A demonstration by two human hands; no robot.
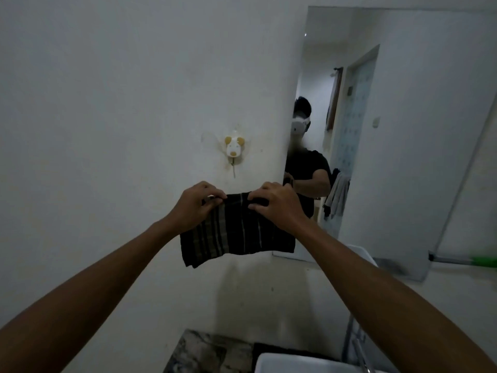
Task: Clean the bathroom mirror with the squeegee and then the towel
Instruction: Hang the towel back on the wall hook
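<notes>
A dark striped towel (236,232) hangs in front of the white wall, held up by its top edge. My left hand (196,204) pinches the left corner and my right hand (277,204) pinches the right corner. The bathroom mirror (403,130) is on the wall to the right, and the towel's right edge overlaps its lower left corner. A squeegee with a green handle (478,261) lies at the far right, by the mirror's lower edge.
A dog-shaped wall hook (234,148) is fixed above the towel. A white sink (290,363) and a tap (363,356) sit below right, beside a marbled countertop (204,351). The mirror reflects a person and a doorway.
</notes>
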